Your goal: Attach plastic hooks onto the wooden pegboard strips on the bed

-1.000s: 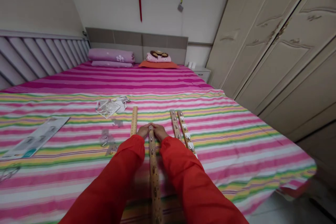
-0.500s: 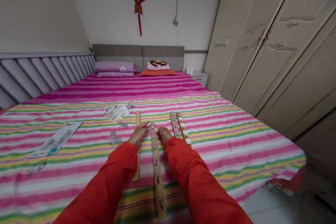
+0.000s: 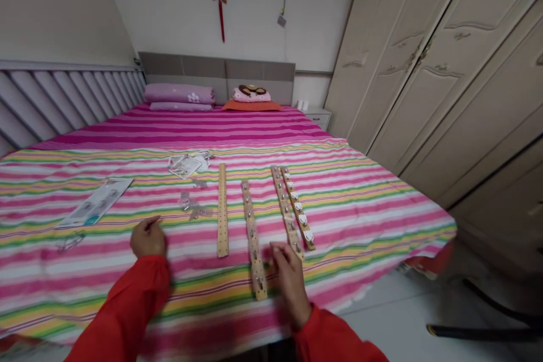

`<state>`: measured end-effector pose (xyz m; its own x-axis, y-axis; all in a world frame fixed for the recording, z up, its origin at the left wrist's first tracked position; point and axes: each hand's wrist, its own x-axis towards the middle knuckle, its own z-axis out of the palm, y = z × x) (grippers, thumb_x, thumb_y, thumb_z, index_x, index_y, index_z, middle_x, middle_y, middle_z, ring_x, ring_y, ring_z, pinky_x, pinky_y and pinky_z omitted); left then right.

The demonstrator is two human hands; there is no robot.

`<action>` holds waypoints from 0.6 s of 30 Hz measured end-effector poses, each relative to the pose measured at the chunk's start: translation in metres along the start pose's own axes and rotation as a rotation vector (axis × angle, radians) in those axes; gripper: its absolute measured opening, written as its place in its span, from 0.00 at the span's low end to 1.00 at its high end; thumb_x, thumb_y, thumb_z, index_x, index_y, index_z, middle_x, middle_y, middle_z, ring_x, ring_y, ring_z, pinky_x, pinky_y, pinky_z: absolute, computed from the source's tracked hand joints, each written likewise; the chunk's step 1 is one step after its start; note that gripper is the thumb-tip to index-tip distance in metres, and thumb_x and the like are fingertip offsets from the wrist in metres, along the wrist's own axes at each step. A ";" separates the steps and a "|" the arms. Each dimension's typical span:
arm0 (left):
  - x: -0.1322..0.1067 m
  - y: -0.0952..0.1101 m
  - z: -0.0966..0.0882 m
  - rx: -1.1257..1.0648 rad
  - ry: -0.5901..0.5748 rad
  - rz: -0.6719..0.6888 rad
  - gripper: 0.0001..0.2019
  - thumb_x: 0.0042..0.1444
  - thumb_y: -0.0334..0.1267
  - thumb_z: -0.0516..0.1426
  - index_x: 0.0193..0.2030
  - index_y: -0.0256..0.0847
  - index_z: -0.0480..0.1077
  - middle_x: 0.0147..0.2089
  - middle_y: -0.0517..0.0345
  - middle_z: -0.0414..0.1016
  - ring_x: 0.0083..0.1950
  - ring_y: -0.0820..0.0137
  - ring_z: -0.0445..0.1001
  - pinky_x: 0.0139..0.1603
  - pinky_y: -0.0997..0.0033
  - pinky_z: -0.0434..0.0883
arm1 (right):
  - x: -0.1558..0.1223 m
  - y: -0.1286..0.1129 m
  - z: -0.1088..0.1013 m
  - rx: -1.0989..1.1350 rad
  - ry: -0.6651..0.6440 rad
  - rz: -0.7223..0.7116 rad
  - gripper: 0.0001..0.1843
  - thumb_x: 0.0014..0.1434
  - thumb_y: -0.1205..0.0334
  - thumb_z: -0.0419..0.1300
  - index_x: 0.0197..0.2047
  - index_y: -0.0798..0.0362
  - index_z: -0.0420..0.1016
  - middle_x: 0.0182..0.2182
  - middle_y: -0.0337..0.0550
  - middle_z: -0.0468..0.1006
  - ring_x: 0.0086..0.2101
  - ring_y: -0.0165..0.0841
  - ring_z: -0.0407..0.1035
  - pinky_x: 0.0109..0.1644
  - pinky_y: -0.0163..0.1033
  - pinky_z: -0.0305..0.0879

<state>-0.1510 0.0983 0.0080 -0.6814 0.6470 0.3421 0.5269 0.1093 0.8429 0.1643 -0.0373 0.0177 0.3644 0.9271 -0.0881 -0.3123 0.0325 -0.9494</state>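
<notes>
Four wooden strips lie side by side on the striped bedspread (image 3: 365, 203). The left strip (image 3: 222, 209) is bare with small holes. The second strip (image 3: 253, 237) carries metal hooks, as does the third strip (image 3: 284, 209). The rightmost strip (image 3: 300, 212) has white hooks. My right hand (image 3: 288, 277) hovers by the near ends of the second and third strips, fingers stretched forward and holding nothing. My left hand (image 3: 147, 237) is over the bedspread left of the bare strip, fingers loosely bent, nothing in it. Both sleeves are red.
Small clear plastic bags (image 3: 185, 165) and loose clear hooks (image 3: 192, 206) lie beyond my left hand, and a printed leaflet (image 3: 97, 205) lies further left. Pillows (image 3: 180, 94) rest at the headboard. A cream wardrobe (image 3: 445, 68) fills the right. The bed's edge and floor (image 3: 403, 322) are near right.
Both hands have come off the second strip and drawn back toward me, the left one swinging out to the left. The view has pulled back and all four strips now show in full.
</notes>
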 end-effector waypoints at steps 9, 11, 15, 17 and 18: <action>-0.009 -0.012 0.001 0.286 -0.043 0.061 0.13 0.47 0.33 0.52 0.37 0.42 0.75 0.38 0.53 0.71 0.41 0.59 0.68 0.42 0.60 0.66 | -0.047 0.046 -0.049 0.270 -0.107 0.503 0.24 0.39 0.52 0.73 0.38 0.56 0.78 0.30 0.45 0.79 0.23 0.32 0.74 0.25 0.34 0.66; -0.009 -0.013 0.000 0.277 -0.073 0.069 0.11 0.46 0.34 0.53 0.35 0.43 0.74 0.38 0.54 0.71 0.43 0.58 0.68 0.44 0.59 0.66 | -0.050 0.046 -0.046 0.322 -0.178 0.564 0.24 0.37 0.60 0.74 0.40 0.56 0.78 0.31 0.45 0.80 0.28 0.35 0.76 0.30 0.35 0.67; -0.007 -0.018 -0.001 0.252 -0.066 0.061 0.08 0.44 0.36 0.54 0.32 0.46 0.72 0.39 0.56 0.72 0.44 0.56 0.68 0.46 0.57 0.66 | -0.047 0.054 -0.037 0.340 -0.323 0.535 0.20 0.38 0.65 0.74 0.37 0.56 0.80 0.31 0.44 0.80 0.30 0.33 0.76 0.32 0.33 0.67; -0.006 -0.021 -0.001 0.276 -0.075 0.060 0.09 0.44 0.37 0.53 0.33 0.47 0.72 0.40 0.56 0.72 0.44 0.56 0.69 0.45 0.57 0.67 | -0.043 0.060 -0.033 0.340 -0.357 0.512 0.18 0.39 0.63 0.74 0.36 0.56 0.80 0.31 0.44 0.80 0.28 0.31 0.75 0.32 0.33 0.66; -0.005 -0.022 -0.001 0.292 -0.087 0.059 0.09 0.44 0.38 0.53 0.33 0.48 0.72 0.40 0.56 0.72 0.44 0.55 0.69 0.44 0.57 0.67 | -0.041 0.062 -0.032 0.340 -0.366 0.507 0.18 0.39 0.62 0.74 0.36 0.56 0.80 0.31 0.44 0.80 0.27 0.31 0.74 0.32 0.33 0.66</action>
<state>-0.1590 0.0921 -0.0118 -0.6060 0.7197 0.3388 0.6964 0.2743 0.6632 0.1583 -0.0855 -0.0472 -0.1981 0.9227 -0.3308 -0.6437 -0.3770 -0.6660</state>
